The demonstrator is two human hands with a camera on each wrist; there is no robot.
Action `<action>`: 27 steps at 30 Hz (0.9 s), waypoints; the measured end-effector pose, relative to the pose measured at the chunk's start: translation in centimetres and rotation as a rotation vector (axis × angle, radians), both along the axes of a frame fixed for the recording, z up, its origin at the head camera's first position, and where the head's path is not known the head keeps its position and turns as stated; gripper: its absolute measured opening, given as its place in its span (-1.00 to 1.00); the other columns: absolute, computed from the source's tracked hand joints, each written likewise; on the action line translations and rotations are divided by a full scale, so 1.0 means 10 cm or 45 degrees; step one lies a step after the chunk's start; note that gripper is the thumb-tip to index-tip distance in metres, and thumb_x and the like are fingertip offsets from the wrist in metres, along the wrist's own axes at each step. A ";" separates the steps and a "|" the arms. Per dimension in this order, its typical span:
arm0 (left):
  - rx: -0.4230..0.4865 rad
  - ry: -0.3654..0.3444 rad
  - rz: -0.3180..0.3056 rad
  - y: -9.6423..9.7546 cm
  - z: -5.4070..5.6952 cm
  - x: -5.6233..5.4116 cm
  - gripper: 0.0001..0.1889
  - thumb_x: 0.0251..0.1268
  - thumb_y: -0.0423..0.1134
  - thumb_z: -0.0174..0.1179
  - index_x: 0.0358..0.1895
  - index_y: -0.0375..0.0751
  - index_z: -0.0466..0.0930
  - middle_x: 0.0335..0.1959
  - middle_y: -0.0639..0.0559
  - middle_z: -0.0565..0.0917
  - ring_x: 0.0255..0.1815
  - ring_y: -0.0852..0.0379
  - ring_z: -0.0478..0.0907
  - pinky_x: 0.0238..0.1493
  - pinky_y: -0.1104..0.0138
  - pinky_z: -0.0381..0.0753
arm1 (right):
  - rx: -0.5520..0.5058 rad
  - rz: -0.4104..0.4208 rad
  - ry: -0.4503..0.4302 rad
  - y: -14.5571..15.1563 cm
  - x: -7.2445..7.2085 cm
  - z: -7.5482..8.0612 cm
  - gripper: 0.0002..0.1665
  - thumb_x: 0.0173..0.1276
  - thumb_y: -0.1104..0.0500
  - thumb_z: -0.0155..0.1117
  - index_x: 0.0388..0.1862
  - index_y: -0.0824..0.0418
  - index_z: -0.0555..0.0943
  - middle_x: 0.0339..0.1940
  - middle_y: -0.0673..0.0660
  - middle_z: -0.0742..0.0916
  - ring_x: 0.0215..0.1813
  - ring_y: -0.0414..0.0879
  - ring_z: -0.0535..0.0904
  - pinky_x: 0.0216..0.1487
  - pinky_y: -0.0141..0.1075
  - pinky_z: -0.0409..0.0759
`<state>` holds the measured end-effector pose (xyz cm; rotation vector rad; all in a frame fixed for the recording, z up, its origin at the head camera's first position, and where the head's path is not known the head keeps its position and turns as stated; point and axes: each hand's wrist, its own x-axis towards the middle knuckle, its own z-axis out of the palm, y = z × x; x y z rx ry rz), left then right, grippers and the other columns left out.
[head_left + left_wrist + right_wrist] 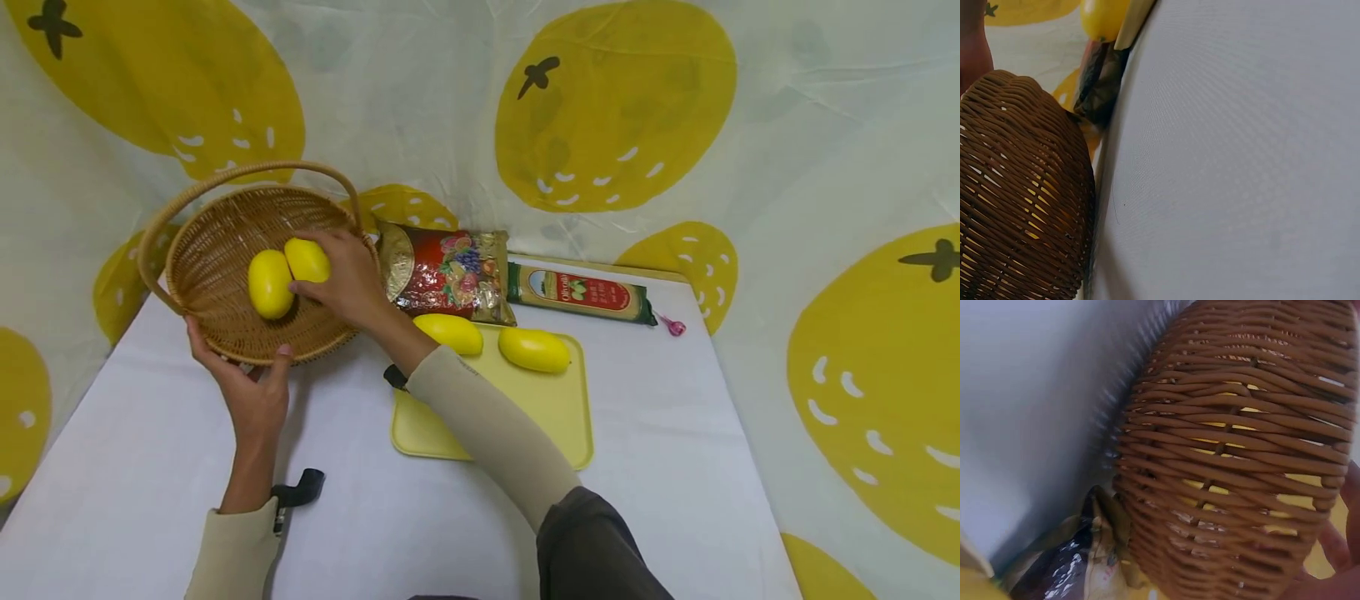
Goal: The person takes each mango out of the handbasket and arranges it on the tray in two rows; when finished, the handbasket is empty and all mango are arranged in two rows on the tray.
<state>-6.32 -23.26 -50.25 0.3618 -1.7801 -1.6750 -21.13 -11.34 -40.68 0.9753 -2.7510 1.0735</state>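
A woven wicker basket (217, 242) with a hoop handle stands at the table's back left; its wall fills the left wrist view (1016, 200) and the right wrist view (1235, 456). Two yellow mangoes lie inside it. My right hand (341, 279) reaches over the rim and holds the right-hand mango (307, 260); the other mango (270, 284) lies beside it. My left hand (243, 379) grips the basket's near rim, thumb over the edge. Two more mangoes (450, 333) (534, 350) rest on a yellow tray (555, 417).
A red and gold snack bag (446, 275) and a green packet (577, 293) lie behind the tray. A small pink object (673, 326) sits to the packet's right. A lemon-print cloth hangs behind. The white table (675, 467) extends right and forward.
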 end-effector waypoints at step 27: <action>-0.037 -0.038 0.004 0.01 0.00 0.03 0.21 0.29 -0.25 0.46 0.76 0.22 -0.33 0.77 0.17 -0.15 0.65 -0.14 0.22 0.40 -0.17 0.51 | 0.322 -0.116 -0.290 -0.52 -0.42 -0.30 -0.06 0.29 0.11 0.64 0.61 -0.14 0.43 0.55 -0.08 0.55 0.62 -0.10 0.34 0.57 -0.31 0.33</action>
